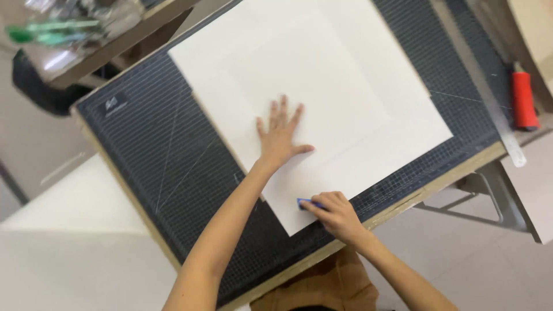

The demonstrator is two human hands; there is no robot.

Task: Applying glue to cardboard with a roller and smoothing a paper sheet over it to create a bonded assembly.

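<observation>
A large white board [322, 86] is laid across a dark gridded cutting mat [173, 167] on the tabletop [403, 203], filling the upper centre of the frame. The left hand [280, 138] is pressed flat on the board, fingers spread wide. The right hand [337, 214] is closed around a small blue tool [304, 203] at the board's lower edge. A metal ruler [495, 115] and a red cylinder [524, 99] are seen at the right.

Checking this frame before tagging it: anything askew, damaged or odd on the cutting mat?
Nothing stands out. The white board lies flat on the cutting mat, left hand spread on it, right hand holding a small blue tool at its near edge. A metal ruler and red cylinder lie at the side.
</observation>
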